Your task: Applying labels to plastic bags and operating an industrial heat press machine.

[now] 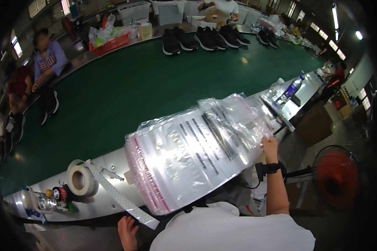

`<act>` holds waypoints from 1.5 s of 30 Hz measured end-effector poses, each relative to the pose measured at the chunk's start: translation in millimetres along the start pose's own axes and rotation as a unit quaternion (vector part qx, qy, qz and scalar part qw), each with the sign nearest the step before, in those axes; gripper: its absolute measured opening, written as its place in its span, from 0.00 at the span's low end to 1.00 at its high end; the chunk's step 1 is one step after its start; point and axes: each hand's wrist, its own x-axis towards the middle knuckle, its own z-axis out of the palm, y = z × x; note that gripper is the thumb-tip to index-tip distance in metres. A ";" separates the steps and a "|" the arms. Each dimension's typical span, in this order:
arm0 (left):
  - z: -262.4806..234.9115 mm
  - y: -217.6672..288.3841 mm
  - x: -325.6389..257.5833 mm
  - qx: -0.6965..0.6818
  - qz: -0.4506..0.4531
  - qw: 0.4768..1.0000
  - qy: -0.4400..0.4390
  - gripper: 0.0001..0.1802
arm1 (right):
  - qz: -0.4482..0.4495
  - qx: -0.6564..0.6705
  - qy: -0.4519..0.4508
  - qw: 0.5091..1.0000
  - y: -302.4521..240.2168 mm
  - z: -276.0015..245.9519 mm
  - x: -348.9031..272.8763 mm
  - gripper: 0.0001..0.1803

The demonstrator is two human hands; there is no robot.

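Note:
A thick stack of clear plastic bags, printed with dark lines and edged by a red strip, lies on the metal ledge and overlaps the green belt. At the stack's right end, my right hand pinches the crumpled edge of a clear bag; a black strap circles that wrist. My left hand hangs below the ledge, fingers apart and slightly curled, holding nothing. Close above it dangles the end of a white label strip. That strip runs back towards a white roll of tape or labels.
Black shoes line the far side of the green belt. Bottles stand on the ledge to the right, a tape dispenser to the left. A red fan is at right. Co-workers sit across the belt.

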 end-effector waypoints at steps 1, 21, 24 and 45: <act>4.7 -5.1 1.4 0.036 -0.018 0.996 -0.083 0.16 | 0.032 -0.142 0.004 0.989 15.9 -12.5 5.4 0.13; 68.4 32.2 -20.4 -0.114 0.007 0.955 -0.273 0.12 | -0.365 -0.041 -0.665 0.650 -175.3 145.2 -224.1 0.23; 75.3 42.7 -27.7 -0.085 0.007 0.960 -0.268 0.12 | -0.188 0.022 -0.740 0.645 -168.9 183.3 -263.4 0.16; 56.5 34.5 -16.8 0.050 0.154 0.975 -0.150 0.07 | -0.340 0.015 -0.598 0.725 -167.2 220.1 -291.4 0.10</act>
